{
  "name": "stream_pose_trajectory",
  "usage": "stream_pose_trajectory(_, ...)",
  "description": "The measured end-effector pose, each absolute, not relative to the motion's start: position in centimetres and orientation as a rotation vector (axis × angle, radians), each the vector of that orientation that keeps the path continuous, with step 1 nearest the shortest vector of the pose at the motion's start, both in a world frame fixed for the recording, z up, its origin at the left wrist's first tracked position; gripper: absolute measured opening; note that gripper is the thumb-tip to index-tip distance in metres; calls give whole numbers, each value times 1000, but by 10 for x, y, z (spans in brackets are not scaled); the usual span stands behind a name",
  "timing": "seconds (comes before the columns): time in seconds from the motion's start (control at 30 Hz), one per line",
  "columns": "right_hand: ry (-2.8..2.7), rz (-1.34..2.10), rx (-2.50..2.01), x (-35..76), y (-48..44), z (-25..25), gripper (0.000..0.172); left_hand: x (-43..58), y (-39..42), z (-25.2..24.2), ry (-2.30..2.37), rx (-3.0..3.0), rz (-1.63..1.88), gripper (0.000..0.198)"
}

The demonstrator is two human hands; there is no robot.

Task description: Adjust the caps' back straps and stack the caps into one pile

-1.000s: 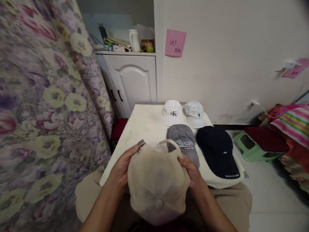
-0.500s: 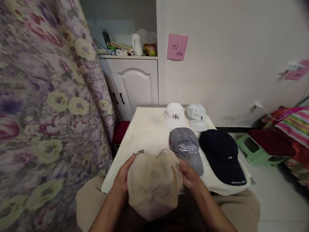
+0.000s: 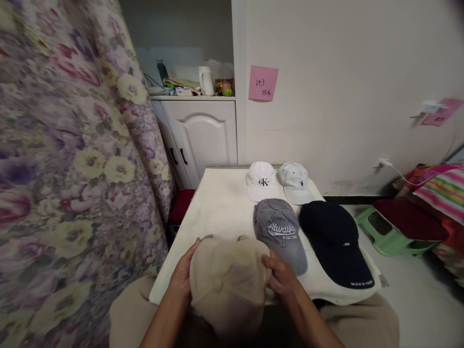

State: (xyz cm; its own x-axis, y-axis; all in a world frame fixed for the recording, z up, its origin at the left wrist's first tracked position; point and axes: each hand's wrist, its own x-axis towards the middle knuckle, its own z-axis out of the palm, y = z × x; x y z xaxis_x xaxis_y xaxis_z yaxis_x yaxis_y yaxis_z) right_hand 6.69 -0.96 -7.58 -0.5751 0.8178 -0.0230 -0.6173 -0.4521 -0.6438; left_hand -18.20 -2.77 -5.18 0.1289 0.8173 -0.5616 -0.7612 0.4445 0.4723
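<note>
Between my two hands is a beige baseball cap [image 3: 228, 280], its crown up and its back strap toward the table. My left hand [image 3: 182, 273] grips its left side, fingers partly hidden behind the cloth. On the opposite side my right hand [image 3: 281, 274] pinches the edge. Just beyond my right hand lies a grey cap [image 3: 277, 224] with white "Always" lettering. Right of that rests a dark navy cap [image 3: 333, 241] with a long brim. Behind them sit a white cap [image 3: 261, 181] with black letters and a pale cap [image 3: 294, 182] with a small dark emblem.
The caps lie on a cream-covered table [image 3: 213, 203] over my knees. A floral curtain [image 3: 83, 193] hangs at the left. Behind stand a white cabinet [image 3: 203, 130] and the wall. To the right is a green stool [image 3: 384, 234] with a dark red top.
My view has tipped slightly upward, so the scene sits lower. The beige cap is still in both hands, its crown tilted a little more toward me. The other caps have not moved.
</note>
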Motion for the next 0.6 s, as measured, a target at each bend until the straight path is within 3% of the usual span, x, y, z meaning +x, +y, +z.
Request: stream_pose_trajectory(0.6,-321,2053,-457,32,7,-82,30,-188,-52,-58,965,127,1293,47)
